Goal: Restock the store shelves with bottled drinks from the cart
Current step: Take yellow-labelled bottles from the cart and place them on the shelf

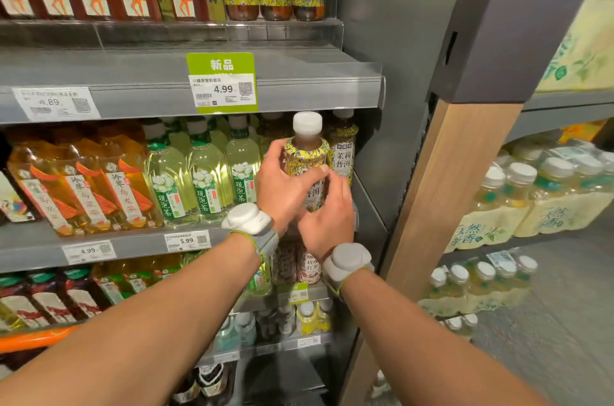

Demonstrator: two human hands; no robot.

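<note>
A tea bottle (pixel 307 148) with a white cap and a yellow floral label stands upright at the right end of the middle shelf (pixel 133 244). My left hand (pixel 282 188) grips its left side, thumb across the label. My right hand (pixel 327 217) curls round its lower front, fingertips on the label. Behind it to the right stands another bottle of the same tea (pixel 345 151). An orange cart edge (pixel 36 340) shows at the lower left.
Pale green tea bottles (pixel 202 179) and amber oolong bottles (pixel 96 186) fill the shelf to the left. The grey side panel (pixel 385 156) closes the shelf on the right. Shrink-wrapped drink packs (pixel 531 199) sit on the neighbouring rack.
</note>
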